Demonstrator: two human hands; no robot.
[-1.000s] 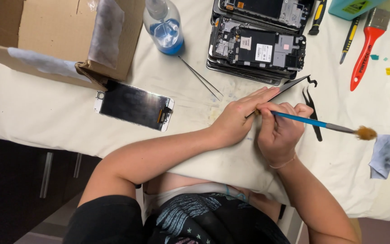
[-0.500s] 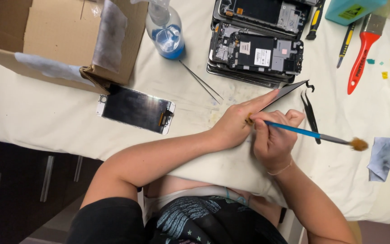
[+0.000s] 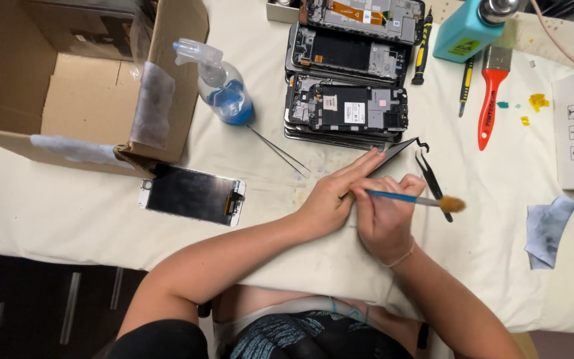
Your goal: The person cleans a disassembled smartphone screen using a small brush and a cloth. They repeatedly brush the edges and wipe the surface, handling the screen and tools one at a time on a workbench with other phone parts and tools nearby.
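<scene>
My left hand lies flat on the cream table cover, fingers stretched over the near end of a thin black pointed part. My right hand sits just right of it and grips a small blue-handled brush. The brush's brown bristles point right, and the handle tip touches the left fingers. Black tweezers lie just beyond the right hand.
A stack of opened phone frames lies behind the hands. To the left are a spray bottle of blue liquid, a cardboard box, a white-framed phone screen and metal tweezers. A red-handled brush, teal bottle and blue cloth lie right.
The view has tilted, so everything sits lower in frame. My right hand has drawn the brush left, toward the left fingers. My left hand stays pressed on the black part.
</scene>
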